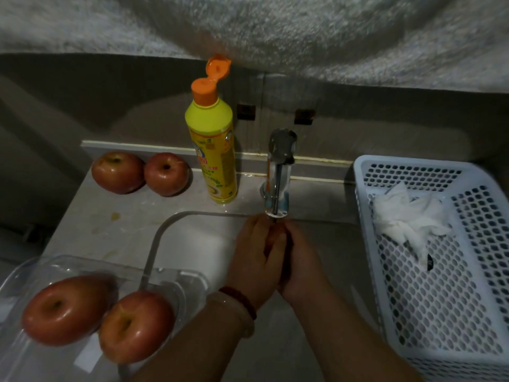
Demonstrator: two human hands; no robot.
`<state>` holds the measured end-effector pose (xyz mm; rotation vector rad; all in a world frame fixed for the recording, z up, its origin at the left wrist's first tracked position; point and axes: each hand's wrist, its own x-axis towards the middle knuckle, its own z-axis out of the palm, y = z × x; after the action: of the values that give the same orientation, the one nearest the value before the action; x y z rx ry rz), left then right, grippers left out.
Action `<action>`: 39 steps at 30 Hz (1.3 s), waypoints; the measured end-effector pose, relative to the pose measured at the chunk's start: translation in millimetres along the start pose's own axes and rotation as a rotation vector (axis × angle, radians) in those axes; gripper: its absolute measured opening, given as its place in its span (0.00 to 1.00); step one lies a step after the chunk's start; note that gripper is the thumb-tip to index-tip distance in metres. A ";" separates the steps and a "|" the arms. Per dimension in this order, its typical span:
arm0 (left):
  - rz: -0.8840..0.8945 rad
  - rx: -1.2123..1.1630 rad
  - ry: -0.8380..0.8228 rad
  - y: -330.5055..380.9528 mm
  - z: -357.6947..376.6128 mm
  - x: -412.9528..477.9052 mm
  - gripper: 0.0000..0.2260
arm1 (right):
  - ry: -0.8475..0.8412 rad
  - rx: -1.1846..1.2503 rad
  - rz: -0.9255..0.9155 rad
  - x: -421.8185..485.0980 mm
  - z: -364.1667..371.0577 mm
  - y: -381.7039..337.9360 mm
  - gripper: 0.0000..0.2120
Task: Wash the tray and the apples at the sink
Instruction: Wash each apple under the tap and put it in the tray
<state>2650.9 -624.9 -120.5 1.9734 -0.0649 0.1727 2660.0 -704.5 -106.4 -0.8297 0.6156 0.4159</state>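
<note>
Under the chrome tap (278, 172) at the middle of the scene, we see both hands pressed together over the white sink basin (192, 238), the left hand (256, 257) and the right hand (298, 268) cupped round something reddish that peeps out between the fingers; it looks like an apple, though we cannot tell for sure, it is so well covered. Fingers of both hands are curled and wrapped close about it, palms facing each other. A dark red bead bracelet (242, 300) sits on the left wrist. Over at the near left, the clear plastic tray (190, 282) rests partly over the sink's edge, and in it lie two red apples (97, 317) side by side, touching, glossy. At the far left on the pale counter (91, 216), two more red apples (140, 172) stand touching each other against the back ledge. Just right of them stands the yellow dish-soap bottle (212, 144), upright, its orange flip cap (217, 68) hinged open. Off to the right we have a white perforated plastic basket (440, 271), and inside it lies a crumpled white paper towel (407, 216). We cannot make out any water running from the tap.
</note>
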 end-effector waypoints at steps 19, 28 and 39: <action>-0.197 -0.031 0.181 3.4 0.8 8.7 0.12 | 0.017 -0.254 -0.187 2.1 1.2 3.9 0.09; -0.531 -0.359 0.081 13.3 -7.7 13.6 0.07 | 0.022 -0.540 -0.522 6.6 -8.0 17.3 0.14; -0.903 -1.043 -0.049 16.7 -14.5 14.6 0.15 | -0.017 -1.141 -1.031 0.7 -15.2 23.6 0.18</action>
<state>2661.9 -617.7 -97.5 0.8247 0.5858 -0.4298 2642.1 -702.0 -127.8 -2.0684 -0.1984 -0.2419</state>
